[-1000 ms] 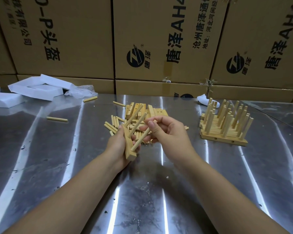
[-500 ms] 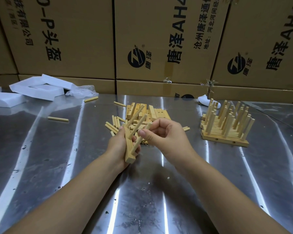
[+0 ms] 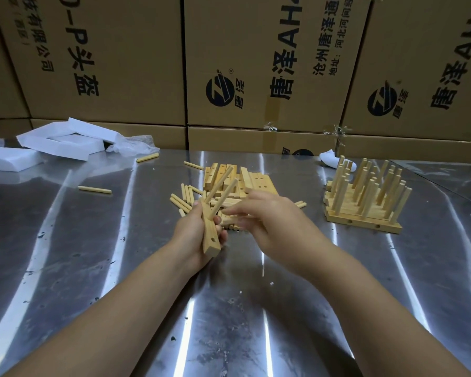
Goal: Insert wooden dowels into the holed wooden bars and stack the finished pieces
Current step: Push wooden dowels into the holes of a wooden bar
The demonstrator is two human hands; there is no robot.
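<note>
From the head view, the left hand (image 3: 193,235) is wrapped around a holed bar (image 3: 210,235), held just above the metal table (image 3: 93,268) near the scene's middle. The bar's long axis runs near to far, its near end low, with two dowels (image 3: 223,190) standing out of it and leaning up and to the right. One empty hole shows by the near end. The right hand (image 3: 267,221) hovers just right of the bar over the loose dowels (image 3: 184,198); its fingers are blurred, so I cannot tell whether they hold anything. The finished stack (image 3: 363,205) sits well to the right. The risk, I judge: a dowel started at a slant could jam, or the bar could twist in the one-handed hold.
</note>
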